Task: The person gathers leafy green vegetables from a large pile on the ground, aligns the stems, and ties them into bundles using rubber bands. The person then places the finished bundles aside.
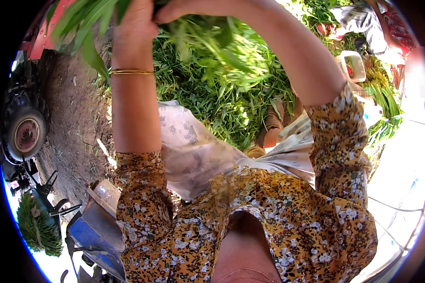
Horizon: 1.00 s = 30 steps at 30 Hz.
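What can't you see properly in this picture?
- Head view: the left hand and right hand are cut off by the top edge, fingers buried in the leafy bunch.
- The white tub is too small to tell its contents.
- The lap cloth hides the legs.

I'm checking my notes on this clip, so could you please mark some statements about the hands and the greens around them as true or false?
1. Both hands grip a bunch of green leafy stalks. True.
2. The left hand wears a thin gold bangle at the wrist. True.
3. The right hand holds a knife. False: no tool shows; it grips the stalks.
4. The ground ahead is bare concrete. False: a heap of cut greens lies there.
5. A tractor wheel stands at the left. True.
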Each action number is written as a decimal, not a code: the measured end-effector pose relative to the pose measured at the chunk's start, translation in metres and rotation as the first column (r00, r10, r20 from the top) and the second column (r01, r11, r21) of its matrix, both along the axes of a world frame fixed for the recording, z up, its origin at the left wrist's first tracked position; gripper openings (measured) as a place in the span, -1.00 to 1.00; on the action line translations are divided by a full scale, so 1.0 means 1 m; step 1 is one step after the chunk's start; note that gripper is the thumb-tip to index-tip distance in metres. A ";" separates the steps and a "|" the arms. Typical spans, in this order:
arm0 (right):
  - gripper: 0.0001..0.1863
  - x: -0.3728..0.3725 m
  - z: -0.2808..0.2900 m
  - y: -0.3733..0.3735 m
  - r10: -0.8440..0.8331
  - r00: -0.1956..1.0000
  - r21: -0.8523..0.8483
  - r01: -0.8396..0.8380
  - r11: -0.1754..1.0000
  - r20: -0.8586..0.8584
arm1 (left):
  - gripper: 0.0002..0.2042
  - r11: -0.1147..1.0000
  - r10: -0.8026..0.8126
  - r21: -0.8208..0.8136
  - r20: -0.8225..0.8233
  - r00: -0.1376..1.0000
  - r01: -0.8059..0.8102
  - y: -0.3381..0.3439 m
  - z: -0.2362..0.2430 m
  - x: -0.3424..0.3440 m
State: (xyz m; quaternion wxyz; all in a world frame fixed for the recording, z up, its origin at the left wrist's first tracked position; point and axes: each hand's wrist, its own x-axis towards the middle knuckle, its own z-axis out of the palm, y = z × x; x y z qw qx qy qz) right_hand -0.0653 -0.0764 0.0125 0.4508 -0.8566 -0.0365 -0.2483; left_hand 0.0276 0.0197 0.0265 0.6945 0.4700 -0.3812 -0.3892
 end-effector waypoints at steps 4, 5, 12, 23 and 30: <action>-0.49 -0.021 0.051 0.017 -0.083 0.990 -0.157 0.065 0.985 -0.110 | -0.78 0.973 0.225 -0.030 -0.105 0.969 -0.229 -0.013 -0.003 0.071; -0.44 -0.023 0.035 0.020 -0.180 0.983 -0.170 0.172 0.970 -0.030 | -0.79 0.978 0.203 -0.019 -0.159 0.966 -0.208 -0.018 0.002 0.061; -0.65 -0.038 -0.156 -0.087 -0.493 0.716 -0.003 0.566 0.824 -0.494 | -0.75 0.834 0.552 -0.088 0.112 0.826 -0.545 0.050 0.003 0.116; -0.82 -0.023 -0.374 0.016 -0.663 0.427 -0.422 0.532 0.734 -0.615 | -0.69 0.610 0.789 -0.070 0.138 0.598 -0.789 0.087 -0.017 0.159; -0.50 0.034 -0.244 0.050 -0.443 0.874 0.322 0.485 0.813 -0.199 | -0.71 0.603 0.788 -0.054 0.201 0.582 -0.796 0.082 -0.015 0.149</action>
